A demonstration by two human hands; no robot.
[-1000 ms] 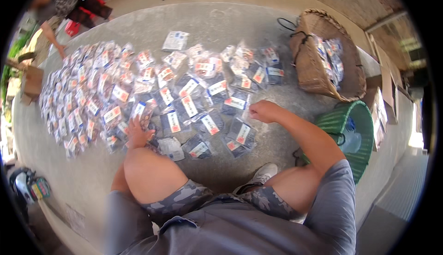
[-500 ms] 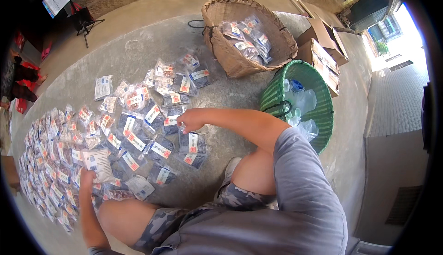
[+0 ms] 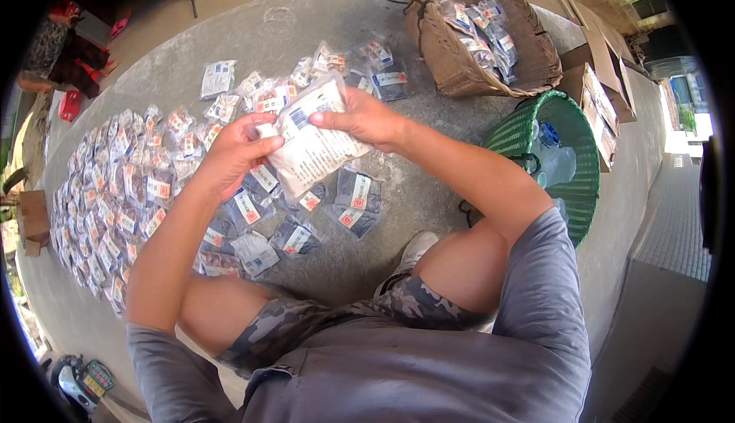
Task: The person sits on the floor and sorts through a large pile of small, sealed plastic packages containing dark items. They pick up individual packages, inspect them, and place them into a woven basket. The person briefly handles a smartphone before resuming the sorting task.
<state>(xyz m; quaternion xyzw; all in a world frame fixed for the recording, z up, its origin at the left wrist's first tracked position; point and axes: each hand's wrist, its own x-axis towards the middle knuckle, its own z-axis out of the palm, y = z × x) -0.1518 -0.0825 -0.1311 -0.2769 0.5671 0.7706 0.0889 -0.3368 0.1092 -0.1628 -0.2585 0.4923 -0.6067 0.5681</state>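
Note:
Raised above the spread of packets is a white printed plastic packet (image 3: 315, 136), held tilted between both hands. My left hand (image 3: 239, 151) pinches its left edge, thumb on the printed face. On its upper right side my right hand (image 3: 366, 120) is closed, with the thumb lying across the print; the fingers behind are hidden. Below and around it lie dark packets with white labels, among them one packet (image 3: 357, 191) close under my right forearm. A pale packet (image 3: 255, 253) lies face down near my left knee.
Many small labelled packets (image 3: 115, 193) cover the floor at left. A wicker basket (image 3: 436, 59) with several packets stands at the far right, beside a green basket (image 3: 501, 136) holding clear plastic. Cardboard boxes (image 3: 593, 109) stand behind. Another person (image 3: 65, 52) is at far left.
My left hand has lifted the white packet off the pile and moved it to the right. My right hand has left the dark packets and taken hold of it too. The view has shifted.

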